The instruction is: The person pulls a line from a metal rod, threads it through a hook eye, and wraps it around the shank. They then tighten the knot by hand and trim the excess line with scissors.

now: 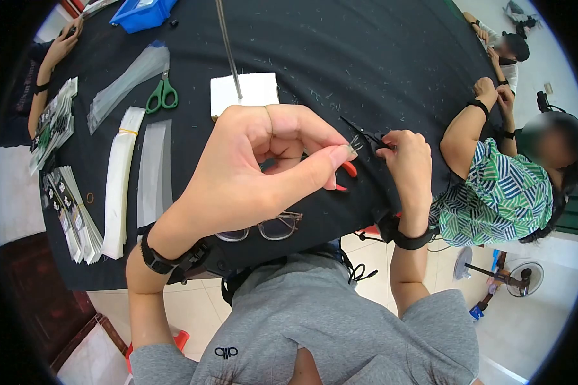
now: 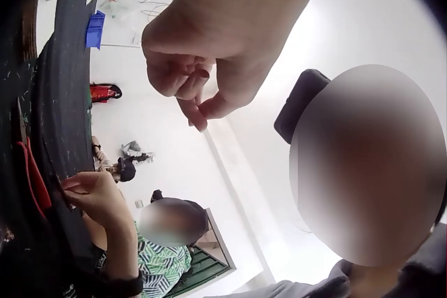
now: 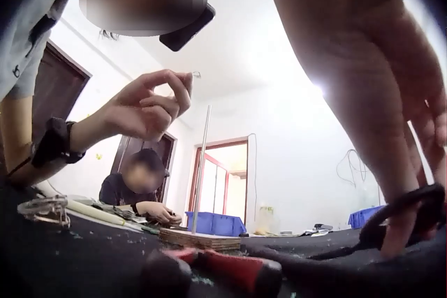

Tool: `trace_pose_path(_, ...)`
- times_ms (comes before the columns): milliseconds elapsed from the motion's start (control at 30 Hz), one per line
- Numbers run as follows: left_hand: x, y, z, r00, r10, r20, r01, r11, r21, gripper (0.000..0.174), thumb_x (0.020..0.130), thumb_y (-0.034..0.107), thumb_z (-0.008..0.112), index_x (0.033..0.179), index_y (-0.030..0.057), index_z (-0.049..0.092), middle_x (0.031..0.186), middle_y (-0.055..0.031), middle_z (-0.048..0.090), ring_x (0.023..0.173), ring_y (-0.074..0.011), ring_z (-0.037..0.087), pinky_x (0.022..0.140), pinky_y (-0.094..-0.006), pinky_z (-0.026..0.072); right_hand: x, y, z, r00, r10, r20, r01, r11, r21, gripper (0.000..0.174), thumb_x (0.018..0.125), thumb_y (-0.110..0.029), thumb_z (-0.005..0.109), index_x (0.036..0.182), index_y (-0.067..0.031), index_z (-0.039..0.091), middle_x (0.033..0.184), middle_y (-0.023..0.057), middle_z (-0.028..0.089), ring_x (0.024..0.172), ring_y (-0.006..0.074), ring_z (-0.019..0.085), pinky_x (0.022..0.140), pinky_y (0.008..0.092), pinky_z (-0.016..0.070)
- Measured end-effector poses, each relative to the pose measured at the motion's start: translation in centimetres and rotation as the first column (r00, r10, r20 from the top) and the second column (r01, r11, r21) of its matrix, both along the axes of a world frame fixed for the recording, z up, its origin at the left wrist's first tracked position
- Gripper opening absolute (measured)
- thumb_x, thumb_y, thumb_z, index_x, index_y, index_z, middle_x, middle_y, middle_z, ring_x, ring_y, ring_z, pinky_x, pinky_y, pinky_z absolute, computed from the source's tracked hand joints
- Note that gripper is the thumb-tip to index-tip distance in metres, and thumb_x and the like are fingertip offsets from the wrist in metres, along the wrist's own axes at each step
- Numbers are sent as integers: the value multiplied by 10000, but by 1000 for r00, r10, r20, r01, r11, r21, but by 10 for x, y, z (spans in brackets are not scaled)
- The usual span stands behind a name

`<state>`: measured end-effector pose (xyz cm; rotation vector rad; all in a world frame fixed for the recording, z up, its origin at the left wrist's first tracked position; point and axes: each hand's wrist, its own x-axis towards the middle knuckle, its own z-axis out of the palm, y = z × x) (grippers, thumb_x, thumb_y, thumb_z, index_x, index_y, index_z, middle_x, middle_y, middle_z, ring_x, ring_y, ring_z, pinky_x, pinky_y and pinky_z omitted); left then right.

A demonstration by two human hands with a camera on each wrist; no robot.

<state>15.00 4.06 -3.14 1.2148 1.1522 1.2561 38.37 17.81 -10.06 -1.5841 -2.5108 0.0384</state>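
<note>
My left hand (image 1: 257,167) is raised over the table. Its thumb and index finger pinch a small tuft of thin clear strands (image 1: 356,145); the other fingers curl inward. Lower and to the right, my right hand (image 1: 407,160) holds black scissors (image 1: 364,133) by the handles, their blades pointing away to the left. In the right wrist view, fingers go into the black handle loop (image 3: 412,217) close over the dark cloth. Red handles of a tool (image 1: 349,169) show beneath the left hand, which hides part of it. Eyeglasses (image 1: 279,226) lie near the table's front edge.
A white block (image 1: 260,86) with an upright metal rod (image 1: 228,48) stands ahead. Green-handled scissors (image 1: 162,96), clear plastic sleeves (image 1: 131,80) and white strips (image 1: 123,186) lie left. A blue bin (image 1: 141,16) sits at the back. Other people sit around the table.
</note>
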Motion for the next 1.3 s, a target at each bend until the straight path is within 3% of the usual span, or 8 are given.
trace_pose_path(100, 2, 1, 2, 992, -11, 125, 12, 1000, -1, 82, 870, 28, 629, 921, -33, 652, 833, -93, 680, 662, -82, 627, 606, -185, 478, -7, -2, 10, 994, 81, -68, -84, 995, -53, 217, 725, -46, 720, 940, -62, 707, 901, 147, 680, 859, 299, 656, 740, 366, 510)
trace_pose_path(167, 0, 1, 3, 989, -32, 144, 36, 999, -22, 91, 872, 35, 629, 925, -35, 652, 832, -94, 679, 660, -81, 622, 611, -187, 479, -24, -8, 31, 740, 208, -640, -378, 915, -140, 226, 775, -13, 692, 999, -34, 698, 947, 146, 689, 909, 243, 663, 755, 304, 495)
trace_pose_path(200, 0, 1, 3, 985, -53, 164, 61, 997, -44, 99, 873, 42, 629, 929, -37, 652, 832, -96, 678, 658, -80, 616, 616, -190, 481, -30, -16, 43, 741, 204, -640, -374, 917, -141, 226, 775, -13, 692, 999, -34, 698, 947, 146, 689, 909, 243, 663, 755, 304, 495)
trace_pose_path(267, 3, 1, -1, 978, -43, 204, 52, 998, -35, 104, 875, 48, 629, 928, -39, 653, 826, -92, 675, 658, -78, 611, 620, -190, 482, -36, -33, 63, 344, 95, -934, -682, 709, -179, 250, 799, -2, 687, 1049, 3, 678, 980, 132, 686, 932, 192, 649, 775, 269, 474)
trace_pose_path(333, 3, 2, -1, 969, -32, 244, 39, 999, -25, 110, 877, 54, 628, 927, -41, 654, 820, -89, 672, 658, -76, 606, 624, -190, 483, -41, -38, 69, 244, 139, -960, -769, 630, -104, 270, 795, -21, 709, 1057, 28, 664, 961, 109, 680, 896, 173, 641, 779, 278, 475)
trace_pose_path(800, 0, 3, 0, 969, -103, 224, 119, 991, -59, 124, 876, 68, 635, 942, -33, 663, 849, -81, 680, 676, -84, 613, 609, -190, 476, -50, -35, 73, 212, 169, -962, -814, 576, -78, 128, 772, 60, 704, 894, 30, 680, 869, 109, 670, 777, 156, 637, 700, 253, 490)
trace_pose_path(1100, -2, 4, 0, 970, -111, 215, 133, 987, -90, 127, 870, 85, 646, 920, -30, 666, 852, -100, 692, 642, -79, 608, 588, -191, 477, -51, -40, 78, 239, 204, -950, -775, 629, -60, 104, 756, 63, 706, 850, 31, 677, 809, 103, 668, 747, 159, 648, 674, 252, 500)
trace_pose_path(1300, -3, 4, 2, 974, -123, 191, 143, 985, -95, 108, 869, 82, 647, 875, -24, 666, 841, -112, 696, 609, -70, 587, 576, -189, 472, -51, -41, 78, 293, 345, -892, -750, 661, 9, 114, 735, 56, 715, 836, 21, 678, 796, 92, 672, 733, 163, 645, 648, 250, 499)
